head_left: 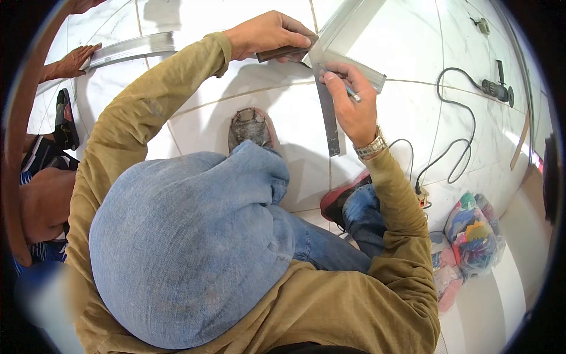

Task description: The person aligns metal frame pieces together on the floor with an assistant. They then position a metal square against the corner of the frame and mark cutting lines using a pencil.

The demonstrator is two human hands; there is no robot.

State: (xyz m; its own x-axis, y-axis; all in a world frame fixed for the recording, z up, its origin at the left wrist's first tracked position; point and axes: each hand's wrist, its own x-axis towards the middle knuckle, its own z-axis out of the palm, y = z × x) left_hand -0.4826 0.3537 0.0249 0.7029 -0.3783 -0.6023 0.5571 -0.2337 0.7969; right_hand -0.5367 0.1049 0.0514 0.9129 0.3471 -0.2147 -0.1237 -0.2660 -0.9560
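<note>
My left hand (272, 36) is closed around the brown handle (272, 53) of a try square, pressing it against a silver metal profile. From there the square's metal blade (329, 118) lies across the profile and sticks out toward me. My right hand (355, 101), with a metal watch at the wrist, pinches a slim light-blue pen (353, 94). The pen's tip is hidden by my fingers, close to the blade. One end of the metal profile (372, 75) shows just beyond my right hand. A second profile (343, 25) runs away from the square toward the upper right.
At the left, another person's hand (73, 61) rests on the far end of a metal profile (132, 48). An angle grinder (498, 89) lies at right, its black cord (473, 133) looping over the tiles. Nearer me sits a clear bag of colourful cloth (473, 233).
</note>
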